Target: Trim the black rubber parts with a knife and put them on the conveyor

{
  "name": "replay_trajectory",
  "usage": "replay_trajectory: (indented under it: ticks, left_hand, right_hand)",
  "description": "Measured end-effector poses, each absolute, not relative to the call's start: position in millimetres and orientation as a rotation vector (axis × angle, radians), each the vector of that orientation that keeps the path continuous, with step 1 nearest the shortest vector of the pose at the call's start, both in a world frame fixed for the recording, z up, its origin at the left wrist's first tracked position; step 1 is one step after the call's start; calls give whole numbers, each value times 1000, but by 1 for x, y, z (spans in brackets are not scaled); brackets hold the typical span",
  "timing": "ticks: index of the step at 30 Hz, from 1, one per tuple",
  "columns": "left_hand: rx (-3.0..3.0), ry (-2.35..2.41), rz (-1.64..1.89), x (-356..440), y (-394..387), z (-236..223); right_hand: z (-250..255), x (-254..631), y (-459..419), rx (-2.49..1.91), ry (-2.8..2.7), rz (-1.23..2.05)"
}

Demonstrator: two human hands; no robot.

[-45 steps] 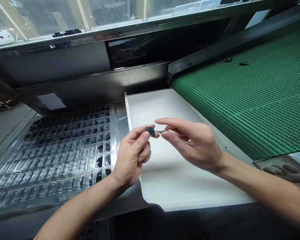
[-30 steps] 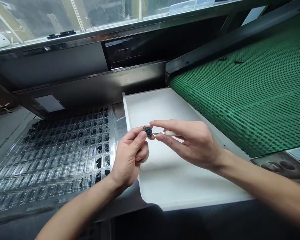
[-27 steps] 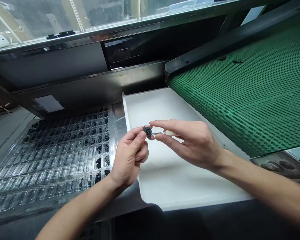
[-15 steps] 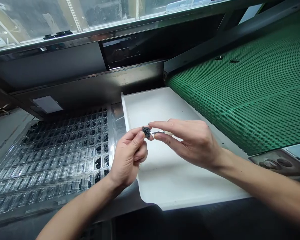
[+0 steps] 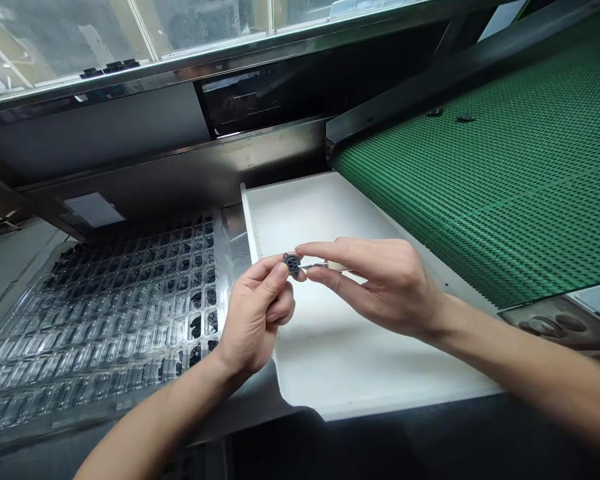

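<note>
Between the thumb and forefinger of my left hand (image 5: 261, 303) is a small round black part (image 5: 292, 264) with a spoked, wheel-like face. My right hand (image 5: 380, 283) is closed round the pale handle of a slim knife (image 5: 316, 265), whose thin metal blade reaches to the right edge of the part. The tip of the blade is too small to make out. My right forefinger lies stretched along the top, its tip close to the part. Both hands are above a white tray (image 5: 330, 380).
To the left lies a clear plastic tray (image 5: 80, 347) with many pockets; black parts sit in those at its back and right. A green conveyor belt (image 5: 505, 193) runs at the right, carrying two small black pieces (image 5: 465, 119). A metal ledge (image 5: 260, 157) stands behind.
The whole view shifts slightly, so the hands and belt pieces appear a little further left. More of the knife shows at my right fingers than at first. Both grips stay the same.
</note>
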State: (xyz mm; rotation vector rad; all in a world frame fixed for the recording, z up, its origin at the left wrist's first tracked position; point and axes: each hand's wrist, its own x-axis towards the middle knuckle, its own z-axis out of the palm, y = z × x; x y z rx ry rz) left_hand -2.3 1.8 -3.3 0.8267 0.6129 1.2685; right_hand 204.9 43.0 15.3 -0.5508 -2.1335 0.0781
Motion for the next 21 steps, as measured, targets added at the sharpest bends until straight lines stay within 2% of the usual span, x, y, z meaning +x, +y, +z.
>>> replay_trajectory:
  ticks: [21]
  left_hand:
    - [831,613,1275,-4,1,-4]
  right_hand:
    - [17,206,42,-575,-2157,98]
